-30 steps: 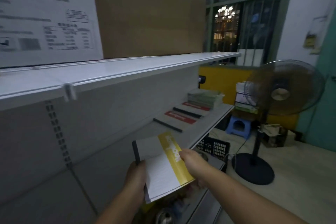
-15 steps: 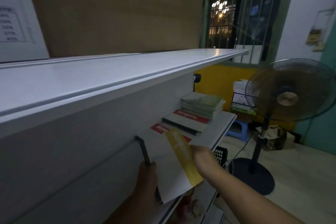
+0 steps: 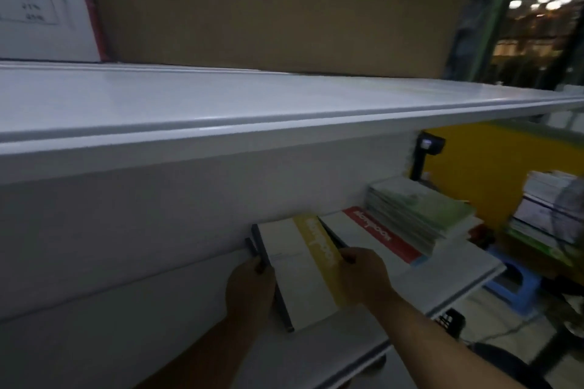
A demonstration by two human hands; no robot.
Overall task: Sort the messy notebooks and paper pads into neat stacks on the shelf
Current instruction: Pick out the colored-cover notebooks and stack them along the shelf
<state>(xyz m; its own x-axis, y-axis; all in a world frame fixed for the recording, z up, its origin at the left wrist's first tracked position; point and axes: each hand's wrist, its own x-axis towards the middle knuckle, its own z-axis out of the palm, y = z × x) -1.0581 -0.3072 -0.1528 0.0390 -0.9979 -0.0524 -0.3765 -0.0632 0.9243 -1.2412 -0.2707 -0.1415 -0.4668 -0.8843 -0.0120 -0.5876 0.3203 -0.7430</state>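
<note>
Shelving: white metal; the upper shelf [image 3: 221,104] runs across the middle of the frame, and the lower shelf [image 3: 442,281] shows at lower right.
Above: a brown cardboard box [image 3: 268,9] fills the top of the frame, with a white printed carton [image 3: 38,3] at upper left.
Background: a barred window [image 3: 537,9] at upper right, a yellow panel [image 3: 489,167] below it, and a blue stool [image 3: 518,287] at the right edge.
Notebook in hand: the yellow-banded notebook [image 3: 303,271], lower centre, cover up, dark spine to the left.
Left hand [image 3: 249,287]: fingers curled round the spine edge.
Right hand [image 3: 363,278]: gripping the yellow-band edge, so the two hands are apart, one on each side of the notebook.
Neighbours: the red-banded notebook [image 3: 373,234] lies just to the right, and the green-covered stack [image 3: 420,208] sits partly on top of it further right.
Change: a second ago the notebook was held up in the air in front of the shelving. Now it is low over the lower shelf, tucked under the upper one beside the red-banded notebook.
Contact: I cannot tell whether it lies flat on the board. A second dark spine shows just left of it, possibly another notebook underneath.
Meaning: placement looks nearly done. What is probably left is squaring its edges to the neighbours and letting go.
</note>
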